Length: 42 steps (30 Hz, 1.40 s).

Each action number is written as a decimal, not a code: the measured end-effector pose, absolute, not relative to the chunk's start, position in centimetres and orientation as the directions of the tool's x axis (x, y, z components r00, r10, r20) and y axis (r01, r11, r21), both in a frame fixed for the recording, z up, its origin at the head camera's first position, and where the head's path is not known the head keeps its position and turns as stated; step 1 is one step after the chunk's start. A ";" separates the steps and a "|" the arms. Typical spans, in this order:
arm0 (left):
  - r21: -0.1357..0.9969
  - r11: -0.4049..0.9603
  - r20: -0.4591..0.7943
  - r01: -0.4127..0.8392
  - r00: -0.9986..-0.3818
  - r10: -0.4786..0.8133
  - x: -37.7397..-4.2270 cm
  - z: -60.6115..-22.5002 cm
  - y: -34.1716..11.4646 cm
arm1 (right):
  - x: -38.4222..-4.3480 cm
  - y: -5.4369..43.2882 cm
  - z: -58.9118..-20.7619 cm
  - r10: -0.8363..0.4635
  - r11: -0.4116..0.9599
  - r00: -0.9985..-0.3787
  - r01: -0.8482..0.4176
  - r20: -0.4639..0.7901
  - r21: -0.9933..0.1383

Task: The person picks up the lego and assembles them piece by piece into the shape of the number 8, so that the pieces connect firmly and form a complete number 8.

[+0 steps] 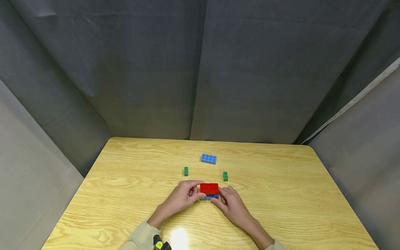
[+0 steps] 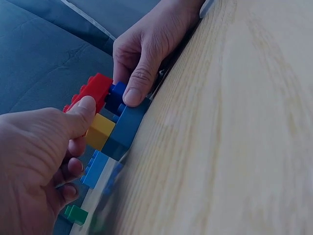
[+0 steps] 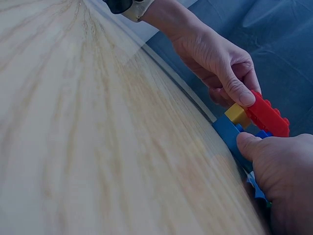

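A small brick stack sits on the table between both hands. On top is a red brick (image 1: 209, 188), tilted in the left wrist view, with a yellow brick (image 2: 100, 131) and a dark blue brick (image 2: 114, 99) side by side beneath it. A wider blue brick (image 2: 126, 128) forms the base. My left hand (image 1: 184, 194) pinches the red brick at its left end, thumb in front and index finger behind. From the right, my right hand (image 1: 234, 206) grips the dark blue brick, its thumb low along the front by the base; its other fingers are largely hidden behind.
Beyond the stack lie two small green bricks, one to the left (image 1: 186, 171) and one to the right (image 1: 225, 176). Farther back is a loose blue brick (image 1: 208, 159). The wooden table (image 1: 281, 194) is enclosed by grey curtains (image 1: 150, 69).
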<state>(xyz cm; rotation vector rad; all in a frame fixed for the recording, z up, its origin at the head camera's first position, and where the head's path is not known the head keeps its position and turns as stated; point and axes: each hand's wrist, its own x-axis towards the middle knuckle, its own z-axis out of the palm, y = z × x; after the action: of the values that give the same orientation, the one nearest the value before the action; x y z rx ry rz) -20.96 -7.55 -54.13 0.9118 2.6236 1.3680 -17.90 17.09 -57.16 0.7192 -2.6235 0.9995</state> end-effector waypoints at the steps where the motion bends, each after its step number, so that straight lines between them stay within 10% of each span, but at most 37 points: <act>1: 0.759 0.438 0.225 0.482 -0.825 0.519 -21.0 -54.1 -7.5 | -17.9 17.1 -57.2 -0.359 0.645 -0.850 -0.525 0.386 -0.556; 42: 0.721 0.454 0.245 0.522 -0.807 0.538 -20.9 -54.2 -7.7 | -18.0 17.1 -57.3 -0.365 0.656 -0.842 -0.536 0.398 -0.531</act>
<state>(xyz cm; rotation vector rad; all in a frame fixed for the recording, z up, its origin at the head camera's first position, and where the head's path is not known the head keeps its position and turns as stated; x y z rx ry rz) -20.87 -7.67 -54.18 0.9709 2.6634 1.3108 -17.98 17.14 -57.29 0.7269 -2.6189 0.9612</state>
